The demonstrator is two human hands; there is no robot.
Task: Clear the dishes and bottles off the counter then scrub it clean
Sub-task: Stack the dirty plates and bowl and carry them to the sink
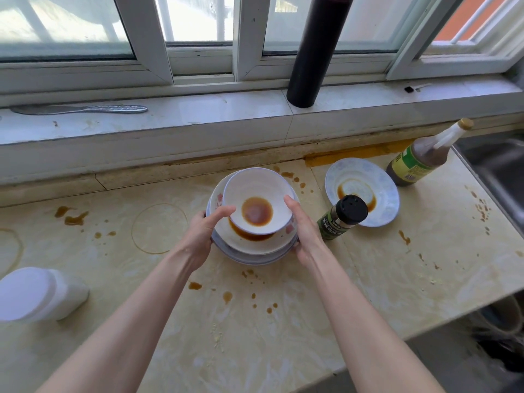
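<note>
Both hands (202,231) gripping stacked bowls (256,205) — brown sauce pooled inside

White-framed sliding window (204,35) runs along the back, bright daylight outside; right sash (453,29) angles open, orange-red wall (479,15) visible beyond. White tiled sill (226,109) below, stained, with a metal utensil (82,109) lying at left and a dark vertical pipe (314,49) standing on it. Grimy seam where sill front meets the beige marbled worktop (425,265). Steel sink (502,165) at right edge. Dark floor area (482,350) lower right, blurry.
</note>
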